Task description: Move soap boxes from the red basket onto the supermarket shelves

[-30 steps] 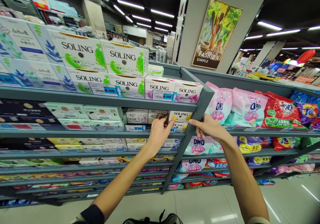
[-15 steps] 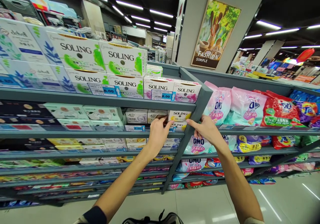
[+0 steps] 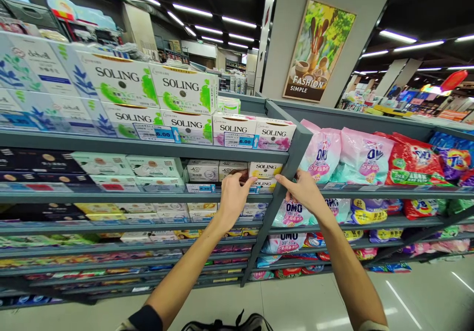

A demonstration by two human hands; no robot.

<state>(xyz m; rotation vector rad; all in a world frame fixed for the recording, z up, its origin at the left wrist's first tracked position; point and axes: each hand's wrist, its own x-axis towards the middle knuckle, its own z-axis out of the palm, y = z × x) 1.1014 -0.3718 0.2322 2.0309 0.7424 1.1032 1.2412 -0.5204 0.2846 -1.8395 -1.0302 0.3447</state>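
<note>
Yellow and white mark the upper soap box (image 3: 265, 169), which sits on a matching lower soap box (image 3: 262, 185) at the right end of the second shelf down, just beside the grey post (image 3: 289, 165). The left hand (image 3: 235, 198) is at the left side of this pair: its thumb reaches to the boxes' front corner, while the other fingers curl into the dark gap toward the white boxes (image 3: 203, 171), their tips hidden. The right hand (image 3: 301, 190) comes in across the post, one digit stretched to the boxes' right edge and the rest loosely bent below it. I cannot tell whether either hand truly grips or only touches.

The step in hand looks like steadying or lining up the two boxes from both sides. As I judge it, the next move calls for light, even pressure, with the upper box kept square on the lower and the left fingers clear of the price tag (image 3: 254, 191) on the shelf edge.
</note>
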